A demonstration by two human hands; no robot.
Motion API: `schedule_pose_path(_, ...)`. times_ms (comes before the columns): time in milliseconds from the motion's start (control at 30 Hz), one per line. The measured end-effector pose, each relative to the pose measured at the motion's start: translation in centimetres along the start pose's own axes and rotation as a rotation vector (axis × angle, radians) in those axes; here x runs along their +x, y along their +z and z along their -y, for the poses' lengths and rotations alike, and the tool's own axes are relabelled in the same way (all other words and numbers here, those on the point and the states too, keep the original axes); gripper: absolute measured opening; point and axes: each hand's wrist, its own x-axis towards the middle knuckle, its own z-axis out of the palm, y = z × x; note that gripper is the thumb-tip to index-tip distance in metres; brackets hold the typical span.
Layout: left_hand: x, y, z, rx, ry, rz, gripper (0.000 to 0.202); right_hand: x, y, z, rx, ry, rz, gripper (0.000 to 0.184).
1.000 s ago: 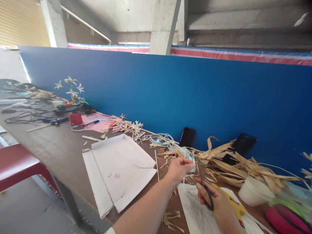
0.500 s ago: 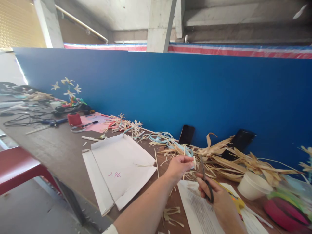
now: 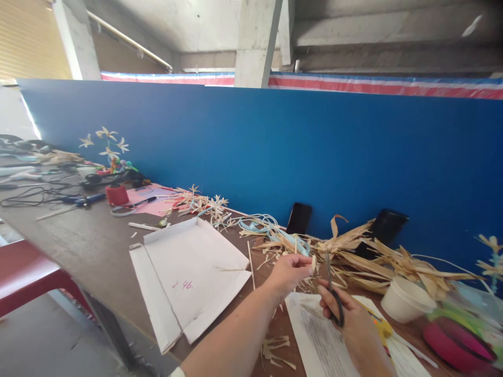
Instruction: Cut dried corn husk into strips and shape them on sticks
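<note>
Between the thumb and fingers of my left hand (image 3: 291, 271) is a small pale strip of dried husk (image 3: 313, 265), pinched and held upright. My right hand (image 3: 346, 309) grips black-handled scissors (image 3: 336, 303). Their blades point up and away, just right of the strip and apart from it. Beneath my right hand lies a printed paper sheet (image 3: 314, 327), and a yellow tool (image 3: 383, 330), partly hidden, rests beside it. Beyond both hands spreads a pile of dried husks (image 3: 353, 243). Cut husk scraps (image 3: 277, 348) lie near my left forearm.
An open white cardboard tray (image 3: 212, 251) sits left of my arm. Two dark phones lean on the blue partition (image 3: 275, 152). A white cup (image 3: 406, 301) and a pink round container (image 3: 458, 340) stand at right. Husk flowers (image 3: 216, 207) and a red thread spool (image 3: 117, 195) lie farther left.
The view has shifted slightly. Both hands keep nearly the same pose, with the strip and the scissors still held close together.
</note>
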Motion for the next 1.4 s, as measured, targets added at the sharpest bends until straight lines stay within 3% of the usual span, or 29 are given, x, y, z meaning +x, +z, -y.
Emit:
schedule_pose_path(200,0.1,-0.2,1.2,0.378,0.016,0.033,0.026,0.2,-0.3,-0.4,0.285,-0.083,-0.286,0.055)
schedule_pose_path(300,-0.2,-0.3,1.6,0.602,0.140,0.088,0.027,-0.2,-0.2,0.3,0.306,-0.090,-0.353,0.060)
schedule_pose_path(400,-0.8,-0.4,1.6,0.759,0.165,0.219,0.031,-0.5,-0.2,1.0,0.244,-0.084,-0.379,0.061)
schedule_pose_path(600,-1.4,-0.5,1.3,0.842,0.131,0.354,0.032,0.0,-0.7,0.3,0.265,-0.134,-0.409,0.058)
schedule_pose_path(733,-1.5,-0.5,1.3,0.825,0.078,0.415,0.031,0.3,-1.3,-0.3,0.255,-0.130,-0.436,0.045)
schedule_pose_path(800,-1.5,-0.3,1.1,0.821,0.109,0.380,0.029,0.1,-1.5,0.0,0.202,-0.112,-0.436,0.040)
schedule_pose_path(867,-1.5,0.0,0.7,0.795,0.167,0.264,0.027,-0.2,-1.5,0.5,0.052,-0.096,-0.427,0.036)
schedule_pose_path(967,-1.4,0.4,0.0,0.680,0.157,0.131,0.031,-0.4,-1.3,0.6,-0.401,-0.095,-0.325,0.035)
schedule_pose_path(1033,-1.3,0.5,-0.1,0.590,0.087,0.147,0.040,-0.2,-1.1,0.1,-0.609,-0.120,-0.236,0.037)
schedule_pose_path(1133,-1.1,0.4,0.2,0.527,0.002,0.211,0.043,0.3,-0.6,-1.1,-0.742,-0.126,-0.131,0.035)
schedule_pose_path(1300,-1.1,0.5,1.2,0.877,0.143,0.103,0.028,0.6,0.1,-2.2,-0.831,-0.185,-0.055,0.024)
schedule_pose_path(1400,-1.4,1.0,1.4,0.984,0.146,0.020,0.022,0.7,0.2,-2.3,-0.792,-0.223,0.007,0.016)
